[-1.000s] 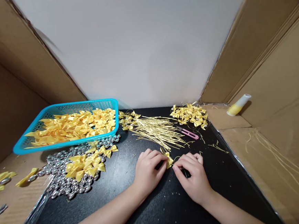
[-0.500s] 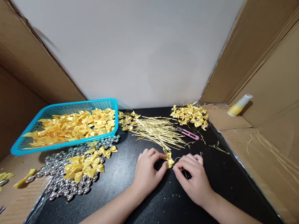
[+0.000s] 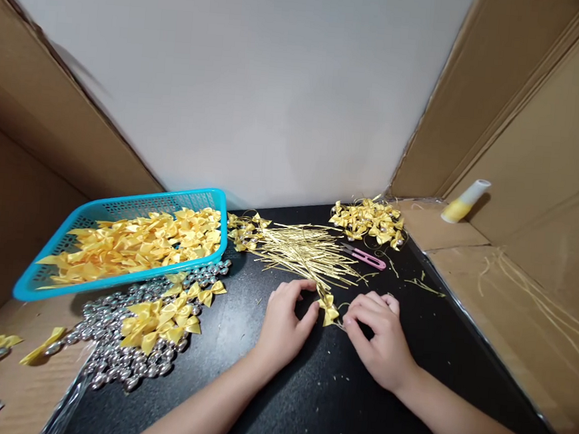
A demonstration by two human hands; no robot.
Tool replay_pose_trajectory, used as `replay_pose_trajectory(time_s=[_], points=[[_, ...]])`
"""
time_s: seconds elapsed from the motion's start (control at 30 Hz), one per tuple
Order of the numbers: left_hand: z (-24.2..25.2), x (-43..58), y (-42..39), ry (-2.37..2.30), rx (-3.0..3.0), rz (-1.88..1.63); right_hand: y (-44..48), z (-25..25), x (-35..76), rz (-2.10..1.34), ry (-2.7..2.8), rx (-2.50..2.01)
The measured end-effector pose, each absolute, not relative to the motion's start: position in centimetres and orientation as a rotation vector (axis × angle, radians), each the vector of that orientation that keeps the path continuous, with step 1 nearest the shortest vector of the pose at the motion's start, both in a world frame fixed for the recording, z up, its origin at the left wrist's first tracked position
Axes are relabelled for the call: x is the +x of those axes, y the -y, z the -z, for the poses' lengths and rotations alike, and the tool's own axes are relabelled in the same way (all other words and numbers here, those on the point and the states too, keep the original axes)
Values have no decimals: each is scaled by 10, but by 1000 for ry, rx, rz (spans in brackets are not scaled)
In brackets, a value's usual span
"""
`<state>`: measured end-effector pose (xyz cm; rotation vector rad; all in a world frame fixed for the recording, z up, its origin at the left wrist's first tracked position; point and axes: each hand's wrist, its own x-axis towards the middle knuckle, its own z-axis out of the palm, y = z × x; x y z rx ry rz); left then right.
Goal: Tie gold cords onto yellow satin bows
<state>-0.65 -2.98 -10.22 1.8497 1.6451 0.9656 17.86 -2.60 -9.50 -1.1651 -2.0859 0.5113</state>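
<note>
A yellow satin bow (image 3: 329, 310) lies on the black tabletop between my hands, at the near end of the gold cords. My left hand (image 3: 289, 320) is just left of it, thumb and forefinger apart; the thumb tip is close to the bow's left edge. On the other side, my right hand (image 3: 375, 334) pinches a thin gold cord (image 3: 341, 307) that loops out from the bow. The right fingertips partly hide the cord's end. Just beyond both hands spreads a pile of cut gold cords (image 3: 307, 252).
A blue basket (image 3: 221, 238) of yellow bows stands left, beside silver beads (image 3: 122, 364) with loose bows (image 3: 161, 320) on them. Pink thread snips (image 3: 366, 257) lie beyond my right hand, near beaded bows (image 3: 369, 222). A thread cone (image 3: 464, 202) stands on cardboard at right.
My right hand has moved slightly right, away from the bow. The left thumb and forefinger have drawn back a little, showing more of the bow.
</note>
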Motion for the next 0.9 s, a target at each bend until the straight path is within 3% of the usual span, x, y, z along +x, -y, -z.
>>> replay_pose_trajectory(time_s=[0.43,0.9], points=[[98,-6,24,-1452,1958,-774,24,98,173,-492,2091,-1251],[95,-9,22,-1448,1912,-809,30,91,170,-459,2141,-1108]])
